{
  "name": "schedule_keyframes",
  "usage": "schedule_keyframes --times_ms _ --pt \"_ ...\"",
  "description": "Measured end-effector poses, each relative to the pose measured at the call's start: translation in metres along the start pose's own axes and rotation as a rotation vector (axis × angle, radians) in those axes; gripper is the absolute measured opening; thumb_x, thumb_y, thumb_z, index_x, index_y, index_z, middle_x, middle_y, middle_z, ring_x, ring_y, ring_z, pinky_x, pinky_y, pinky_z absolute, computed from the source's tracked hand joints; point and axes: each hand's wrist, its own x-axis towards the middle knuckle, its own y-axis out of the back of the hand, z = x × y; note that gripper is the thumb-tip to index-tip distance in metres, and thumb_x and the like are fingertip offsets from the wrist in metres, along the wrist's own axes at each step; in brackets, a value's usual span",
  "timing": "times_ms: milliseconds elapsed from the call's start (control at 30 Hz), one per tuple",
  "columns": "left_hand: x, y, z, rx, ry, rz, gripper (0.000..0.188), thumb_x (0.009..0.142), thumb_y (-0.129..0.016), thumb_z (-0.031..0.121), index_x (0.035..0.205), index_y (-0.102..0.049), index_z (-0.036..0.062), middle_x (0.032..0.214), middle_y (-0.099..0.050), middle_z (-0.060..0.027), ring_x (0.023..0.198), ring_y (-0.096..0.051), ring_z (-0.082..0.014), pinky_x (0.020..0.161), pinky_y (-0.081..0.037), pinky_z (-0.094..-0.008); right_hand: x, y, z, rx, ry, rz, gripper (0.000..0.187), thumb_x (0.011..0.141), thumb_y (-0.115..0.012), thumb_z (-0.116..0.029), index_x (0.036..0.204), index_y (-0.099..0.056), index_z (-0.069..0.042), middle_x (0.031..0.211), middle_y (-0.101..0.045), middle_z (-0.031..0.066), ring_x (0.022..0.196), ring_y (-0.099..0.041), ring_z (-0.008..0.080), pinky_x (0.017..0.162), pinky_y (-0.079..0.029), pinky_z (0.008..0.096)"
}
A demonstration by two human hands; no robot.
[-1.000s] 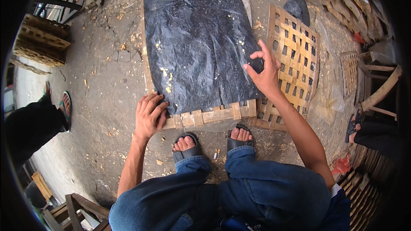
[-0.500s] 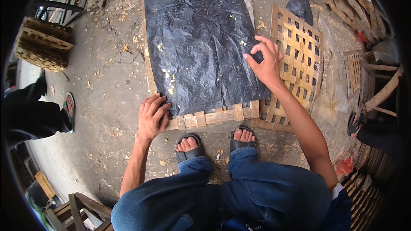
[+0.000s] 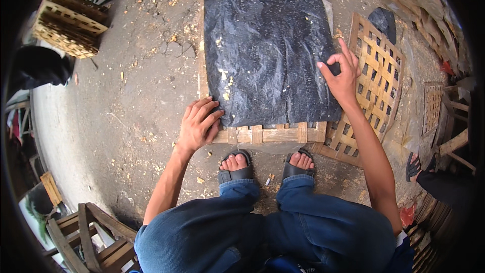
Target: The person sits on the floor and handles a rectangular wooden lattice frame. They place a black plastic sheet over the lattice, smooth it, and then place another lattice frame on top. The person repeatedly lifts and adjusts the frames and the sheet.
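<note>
A wrinkled black plastic sheet [image 3: 268,45] with pale crumbs covers a flat woven bamboo rack [image 3: 283,134] on the floor before my feet. At its near left corner, my left hand [image 3: 199,124] has its fingers bent over the sheet's edge and the thumb close below, closed on the corner; the fingertips are partly hidden. Over the right edge hovers my right hand [image 3: 343,75], thumb and forefinger curved toward each other with a gap, another finger raised. Nothing shows in it. Right of it lies a second woven bamboo rack [image 3: 376,78], partly under the first.
Stacked woven racks [image 3: 70,25] stand at the far left, near another person's dark trouser leg [image 3: 43,68]. A wooden stool [image 3: 93,237] is at lower left. On the right are a person's sandalled foot [image 3: 414,167] and a small rack [image 3: 432,106]. Crumbs litter the concrete floor [image 3: 146,91].
The whole view has shifted, so the racks and both hands appear farther right. A finger of my right hand is now raised more. My left hand stays at the sheet's corner.
</note>
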Motion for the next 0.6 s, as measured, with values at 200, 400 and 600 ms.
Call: schedule_keyframes --times_ms 200,400,600 --pt "0.002 0.005 -0.001 0.004 -0.025 0.004 0.032 0.077 -0.072 0.011 0.109 -0.069 0.0115 0.122 -0.064 -0.0087 0.125 -0.057 -0.0300 0.106 -0.044 -0.0480 -0.026 0.001 -0.001 -0.095 0.022 -0.046 0.057 0.088 -0.071 -0.026 0.139 -0.050 -0.012 0.164 -0.029 0.0149 0.147 -0.026 0.0373 0.117 -0.013 0.0589" --pt "0.017 0.024 0.006 -0.101 0.015 0.010 0.037 0.082 -0.072 0.021 0.117 -0.067 0.0112 0.125 -0.064 -0.0093 0.121 -0.058 -0.0316 0.103 -0.044 -0.0489 -0.035 0.014 -0.019 -0.150 0.157 -0.171 0.073 0.090 -0.069 -0.027 0.153 -0.036 -0.008 0.164 -0.026 0.0175 0.149 -0.024 0.0385 0.118 -0.013 0.0586" --pt "0.037 0.006 0.012 0.193 -0.190 -0.423 0.054 0.102 -0.045 0.051 0.148 -0.051 0.0232 0.162 -0.036 -0.0040 0.153 -0.023 -0.0260 0.126 -0.011 -0.0531 -0.046 -0.005 -0.022 -0.172 0.266 -0.264 0.070 0.094 -0.064 -0.027 0.154 -0.035 -0.005 0.164 -0.027 0.0178 0.151 -0.022 0.0366 0.119 -0.014 0.0556"
